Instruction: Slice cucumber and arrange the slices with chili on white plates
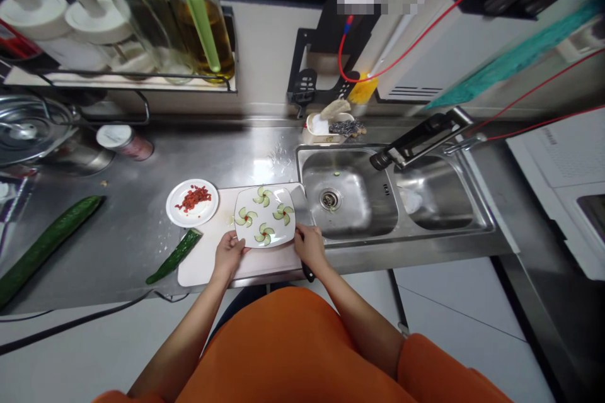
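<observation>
A square white plate [276, 201] carries several pinwheel-shaped cucumber garnishes with red centres. It rests on a white cutting board [203, 258]. My left hand [229, 255] grips the plate's near left edge, fingers curled. My right hand [309, 247] holds the plate's near right edge, fingers curled. A knife with a dark handle [308, 273] lies under my right hand, its blade [301, 204] running along the plate's right side.
A round white dish [178, 217] of chopped red bits sits left of the plate. A cucumber half [174, 256] lies by the board, a whole cucumber [45, 245] further left. A double steel sink [363, 227] with a black tap [416, 138] is at right. Bottles stand on a shelf [118, 80].
</observation>
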A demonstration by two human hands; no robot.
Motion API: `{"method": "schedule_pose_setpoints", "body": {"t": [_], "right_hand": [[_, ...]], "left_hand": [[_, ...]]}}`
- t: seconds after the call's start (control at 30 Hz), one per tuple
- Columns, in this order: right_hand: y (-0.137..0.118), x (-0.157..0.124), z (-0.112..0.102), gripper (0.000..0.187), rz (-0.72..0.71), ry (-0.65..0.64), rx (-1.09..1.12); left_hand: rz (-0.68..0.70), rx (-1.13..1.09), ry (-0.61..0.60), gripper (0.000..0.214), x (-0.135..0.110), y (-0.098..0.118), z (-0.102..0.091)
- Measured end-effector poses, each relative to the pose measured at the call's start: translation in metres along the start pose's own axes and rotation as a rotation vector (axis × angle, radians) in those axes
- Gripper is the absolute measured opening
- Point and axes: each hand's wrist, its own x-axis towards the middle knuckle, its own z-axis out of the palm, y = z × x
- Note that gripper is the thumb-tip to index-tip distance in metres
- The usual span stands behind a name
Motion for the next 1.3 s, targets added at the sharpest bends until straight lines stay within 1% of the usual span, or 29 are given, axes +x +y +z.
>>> {"method": "schedule_pose_setpoints", "body": {"t": [0.13, 0.27, 0.33, 0.4, 0.5, 0.6, 0.67, 0.73, 0.83, 0.97, 1.03, 1.1, 1.17, 1.2, 1.23, 1.3], "right_hand": [[0.002, 0.001, -0.001, 0.035, -0.009, 0.052, 0.176], [0.001, 0.004, 0.000, 0.039, 0.064, 0.025, 0.393], [-0.001, 0.006, 0.002, 0.041, 0.101, -0.022, 0.522], [-0.004, 0.009, 0.006, 0.042, 0.136, -0.099, 0.660], [-0.007, 0.012, 0.012, 0.042, 0.179, -0.214, 0.943], [-0.007, 0.014, 0.016, 0.045, 0.223, -0.266, 1.269], [-0.006, 0.015, 0.018, 0.049, 0.270, -0.296, 1.406], [-0.004, 0.016, 0.020, 0.050, 0.316, -0.322, 1.472], [-0.003, 0.017, 0.023, 0.048, 0.350, -0.326, 1.526], [-0.002, 0.018, 0.024, 0.045, 0.371, -0.325, 1.562], [0.001, 0.019, 0.021, 0.043, 0.374, -0.323, 1.558], [0.008, 0.019, 0.014, 0.041, 0.366, -0.324, 1.542], [0.018, 0.019, 0.003, 0.040, 0.361, -0.343, 1.520], [0.025, 0.019, -0.004, 0.041, 0.349, -0.361, 1.507], [0.033, 0.018, -0.012, 0.042, 0.339, -0.376, 1.492], [0.052, 0.015, -0.030, 0.040, 0.324, -0.395, 1.446]], "left_hand": [[0.014, -0.003, 0.004, 0.041, -0.003, 0.005, 0.000], [0.029, -0.025, -0.003, 0.041, -0.006, 0.012, -0.002], [0.030, -0.038, -0.011, 0.041, -0.008, 0.015, -0.002], [0.022, -0.047, -0.015, 0.040, -0.010, 0.019, -0.002], [0.010, -0.052, -0.016, 0.039, -0.014, 0.022, -0.001], [0.013, -0.063, -0.022, 0.039, -0.016, 0.022, -0.001], [0.013, -0.075, -0.022, 0.038, -0.016, 0.021, -0.003], [0.008, -0.088, -0.021, 0.038, -0.015, 0.018, -0.005], [-0.004, -0.096, -0.038, 0.039, -0.014, 0.014, -0.008], [0.025, -0.038, -0.095, 0.042, -0.011, 0.010, -0.017], [0.096, 0.052, -0.085, 0.042, -0.008, 0.007, -0.025], [0.225, 0.228, 0.003, 0.042, -0.004, 0.003, -0.035], [0.422, 0.477, 0.101, 0.038, 0.001, -0.003, -0.044], [0.539, 0.602, 0.118, 0.034, 0.004, -0.007, -0.049], [0.658, 0.703, 0.108, 0.031, 0.007, -0.010, -0.052], [0.865, 0.834, 0.054, 0.026, 0.013, -0.018, -0.056]]}}
